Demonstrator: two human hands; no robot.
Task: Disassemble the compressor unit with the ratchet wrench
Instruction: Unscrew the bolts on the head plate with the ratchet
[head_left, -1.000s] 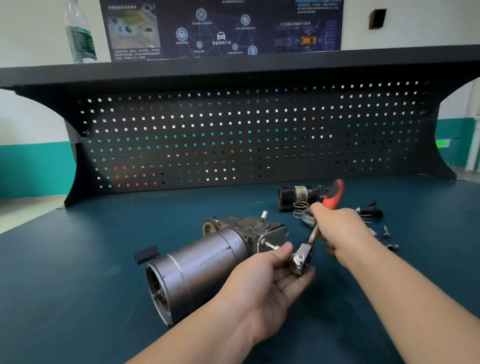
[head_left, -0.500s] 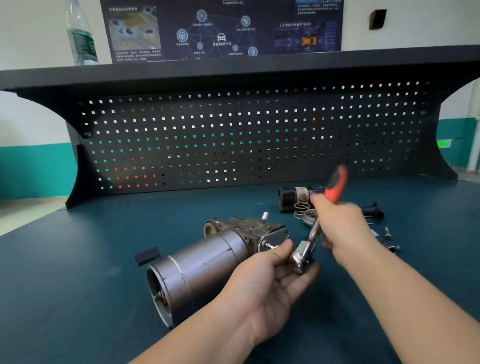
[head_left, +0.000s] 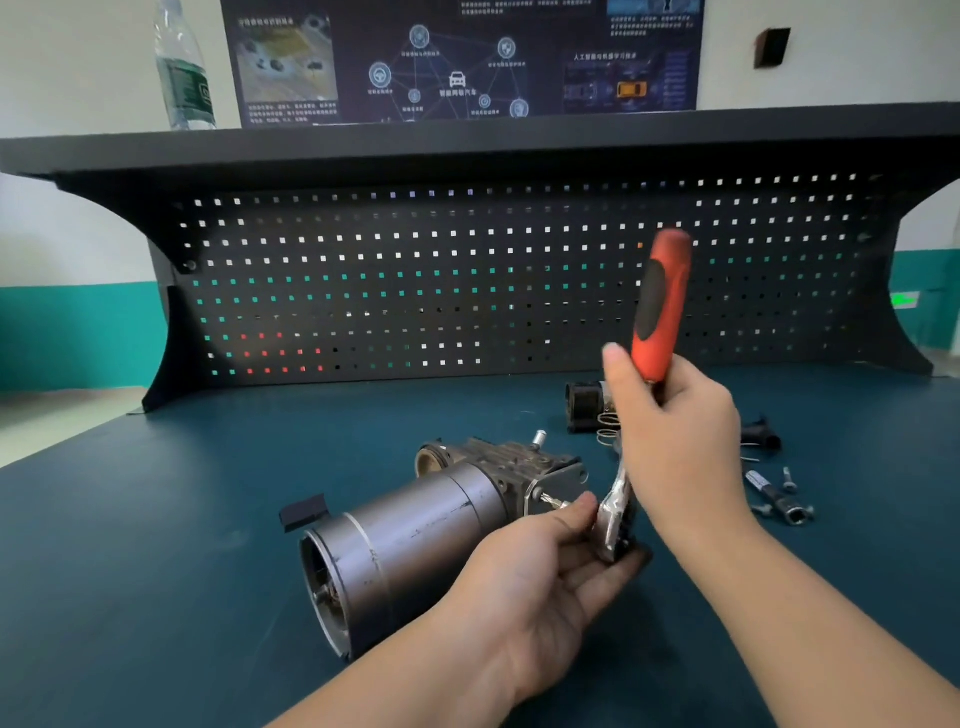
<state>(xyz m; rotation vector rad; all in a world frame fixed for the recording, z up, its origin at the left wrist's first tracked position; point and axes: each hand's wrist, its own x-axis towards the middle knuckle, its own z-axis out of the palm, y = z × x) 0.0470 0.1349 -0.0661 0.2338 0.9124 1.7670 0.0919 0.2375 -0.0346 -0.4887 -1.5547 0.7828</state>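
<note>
wrench (head_left: 655, 332) handle swung upright since earlier, gripped by right hand (head_left: 675, 436); head cupped by curled left hand (head_left: 540, 582) beside compressor (head_left: 415, 530); head best kept square on bolt.

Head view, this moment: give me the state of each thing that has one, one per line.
Compressor unit: lying on its side on the bench.
Ratchet wrench: handle up, head down by the unit's bolt.
Right hand: gripping the wrench handle.
Left hand: holding the wrench head.
Loose bolts: lying on the bench.
Water bottle: upright on the shelf.
</note>
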